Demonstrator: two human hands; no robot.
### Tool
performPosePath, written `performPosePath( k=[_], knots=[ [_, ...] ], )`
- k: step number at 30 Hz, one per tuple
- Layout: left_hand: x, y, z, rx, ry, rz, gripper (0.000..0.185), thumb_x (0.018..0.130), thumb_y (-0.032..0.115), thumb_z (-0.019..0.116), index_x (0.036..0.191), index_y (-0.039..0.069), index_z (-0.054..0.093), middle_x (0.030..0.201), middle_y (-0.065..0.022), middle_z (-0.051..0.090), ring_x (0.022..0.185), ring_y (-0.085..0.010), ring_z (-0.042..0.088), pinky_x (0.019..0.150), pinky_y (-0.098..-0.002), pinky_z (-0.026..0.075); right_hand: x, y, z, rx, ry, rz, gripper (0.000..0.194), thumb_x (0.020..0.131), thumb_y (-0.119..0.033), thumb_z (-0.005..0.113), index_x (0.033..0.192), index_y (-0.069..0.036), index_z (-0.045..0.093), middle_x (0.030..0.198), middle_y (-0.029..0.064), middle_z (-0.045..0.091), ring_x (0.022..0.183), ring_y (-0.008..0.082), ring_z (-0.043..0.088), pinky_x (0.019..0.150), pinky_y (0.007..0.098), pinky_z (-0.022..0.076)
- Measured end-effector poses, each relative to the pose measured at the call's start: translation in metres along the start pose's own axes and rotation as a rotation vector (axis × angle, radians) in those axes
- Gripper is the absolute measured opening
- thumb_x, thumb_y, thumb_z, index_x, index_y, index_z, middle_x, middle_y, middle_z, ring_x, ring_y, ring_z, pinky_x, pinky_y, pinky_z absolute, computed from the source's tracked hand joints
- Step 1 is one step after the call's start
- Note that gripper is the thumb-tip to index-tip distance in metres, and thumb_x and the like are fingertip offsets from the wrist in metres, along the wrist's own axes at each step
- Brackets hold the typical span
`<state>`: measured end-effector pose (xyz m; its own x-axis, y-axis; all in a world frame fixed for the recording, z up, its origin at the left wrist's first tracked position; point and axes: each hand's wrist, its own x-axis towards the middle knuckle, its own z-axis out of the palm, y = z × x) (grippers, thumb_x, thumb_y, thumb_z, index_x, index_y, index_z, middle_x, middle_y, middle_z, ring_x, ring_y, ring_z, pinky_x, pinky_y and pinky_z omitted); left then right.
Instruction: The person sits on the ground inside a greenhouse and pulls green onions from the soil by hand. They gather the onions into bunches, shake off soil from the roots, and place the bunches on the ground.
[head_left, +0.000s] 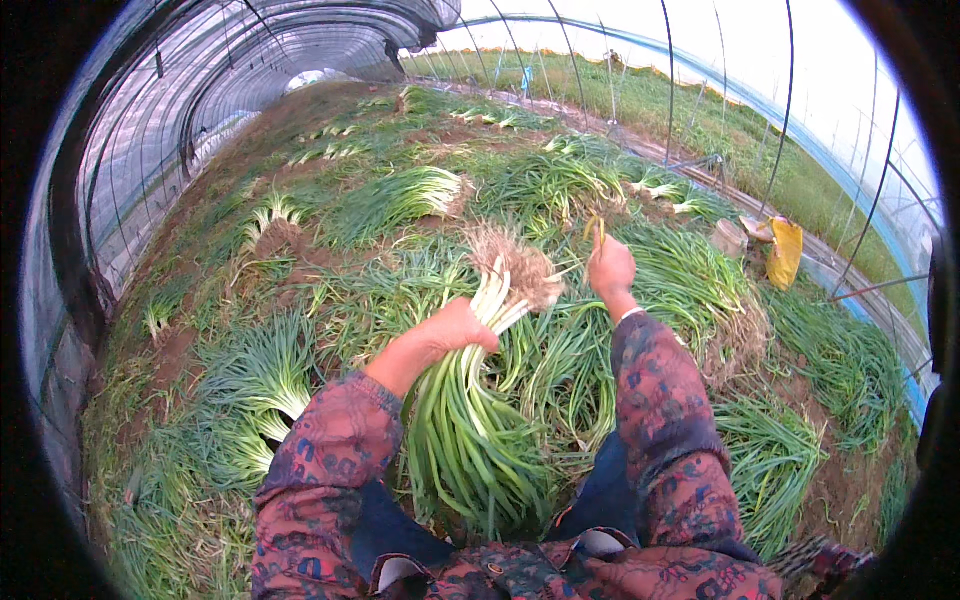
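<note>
My left hand (456, 328) is wrapped around the white stalks of a bunch of green onions (476, 420). Their root tangle (517, 270) points away from me, and the long green leaves hang down between my knees. To the right of the roots, my right hand (611, 266) is closed on a yellowed leaf (595, 227), which sticks up above the fist. A thin pale strand lies between that fist and the roots; which of them it belongs to I cannot tell. Loose green leaves cover the ground under both hands.
Piled onions lie around me: a large bundle (420, 195) ahead, a rooted pile (720, 315) at right, bunches (277, 397) at left. A yellow bag (784, 253) and a pale container (730, 238) sit near the right edge. Hoops of a plastic tunnel (187, 97) arch overhead.
</note>
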<state>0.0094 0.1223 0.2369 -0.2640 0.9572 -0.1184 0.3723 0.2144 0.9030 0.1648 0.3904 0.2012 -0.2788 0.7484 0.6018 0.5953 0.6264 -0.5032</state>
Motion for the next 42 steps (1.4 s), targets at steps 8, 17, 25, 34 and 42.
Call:
performPosePath(
  k=[8,17,25,34,42],
  knots=[
    [0.004,-0.023,-0.017,-0.087,-0.005,-0.042,0.039,0.053,0.005,0.072,0.090,-0.004,0.063,0.082,-0.0103,0.065,0.071,-0.0198,0.062,0.066,-0.0302,0.050,-0.008,0.088,0.039,-0.157,0.442,0.510,0.049,0.094,-0.038,0.036,0.077,-0.001,0.062,0.070,0.0237,0.061,0.072,0.0419,0.060,0.063,0.0503,0.0468],
    [0.025,-0.031,-0.035,-0.184,0.128,-0.141,0.041,0.052,0.004,0.074,0.091,-0.002,0.064,0.083,-0.0090,0.065,0.072,-0.0188,0.062,0.066,-0.0298,0.050,-0.006,-0.072,0.029,0.787,-0.165,-0.464,0.064,0.077,-0.028,0.067,0.128,0.002,0.043,0.123,0.0193,0.053,0.117,0.0317,0.050,0.101,0.0366,0.0367],
    [0.019,-0.014,-0.021,-0.476,-0.106,-0.064,0.055,0.056,-0.005,0.072,0.107,0.001,0.053,0.089,-0.0087,0.061,0.077,-0.0210,0.063,0.067,-0.0350,0.053,-0.051,-0.167,0.003,0.573,0.067,-0.653,0.029,0.066,-0.023,0.074,0.087,-0.006,0.066,0.087,0.0104,0.066,0.090,0.0259,0.061,0.087,0.0406,0.0430],
    [0.017,-0.012,-0.023,-0.508,0.002,-0.071,0.045,0.057,-0.003,0.070,0.100,0.001,0.058,0.083,-0.0070,0.061,0.073,-0.0194,0.061,0.065,-0.0326,0.051,-0.032,-0.160,-0.027,1.135,0.078,-0.171,0.021,0.086,-0.016,0.058,0.099,-0.001,0.057,0.100,0.0109,0.061,0.091,0.0199,0.057,0.086,0.0344,0.0410],
    [0.015,-0.012,-0.037,-0.611,-0.157,-0.015,0.052,0.058,-0.004,0.067,0.108,0.003,0.056,0.083,-0.0063,0.060,0.070,-0.0192,0.062,0.061,-0.0329,0.052,-0.055,-0.155,-0.031,0.646,-0.099,-0.646,0.033,0.067,-0.014,0.076,0.092,-0.002,0.058,0.121,0.0145,0.054,0.110,0.0268,0.051,0.089,0.0372,0.0441]
  ],
)
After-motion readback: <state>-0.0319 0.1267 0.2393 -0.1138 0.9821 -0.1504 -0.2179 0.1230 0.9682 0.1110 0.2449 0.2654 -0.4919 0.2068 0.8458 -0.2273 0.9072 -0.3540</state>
